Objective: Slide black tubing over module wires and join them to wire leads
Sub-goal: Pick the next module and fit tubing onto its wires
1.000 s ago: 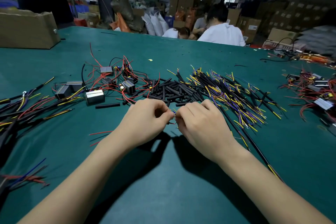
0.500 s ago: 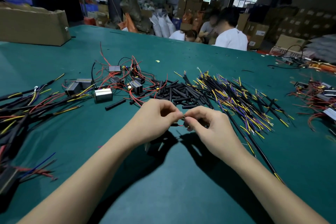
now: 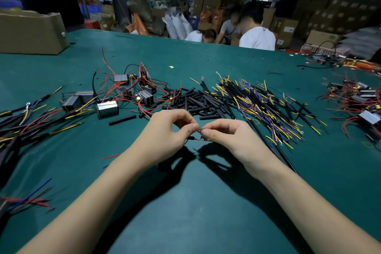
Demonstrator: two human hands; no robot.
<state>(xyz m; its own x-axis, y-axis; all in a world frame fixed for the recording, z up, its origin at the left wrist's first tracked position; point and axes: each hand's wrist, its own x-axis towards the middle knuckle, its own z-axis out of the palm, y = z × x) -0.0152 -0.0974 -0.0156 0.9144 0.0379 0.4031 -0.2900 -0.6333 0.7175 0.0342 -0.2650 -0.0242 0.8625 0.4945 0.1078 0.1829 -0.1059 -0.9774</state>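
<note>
a short red wire is held just above the green table, its long axis running left to right between the two hands. the left hand is curled, thumb and forefinger pinched together on the wire's left end, where a small black piece of tubing is seen pointing right. the right hand is curled too, its thumb and forefinger pinched on the right end; the fingertips of both hands almost touch. what exactly is gripped at the joint is too small to be told.

behind the hands, a heap of cut black tubing is spread, the pieces lying mostly at a slant. to its right a pile of wire leads in black sleeves with yellow and purple ends is fanned out, pointing near-right. to the left, small modules with red wires are scattered. a cardboard box sits at the far left edge. no writing can be read anywhere.
</note>
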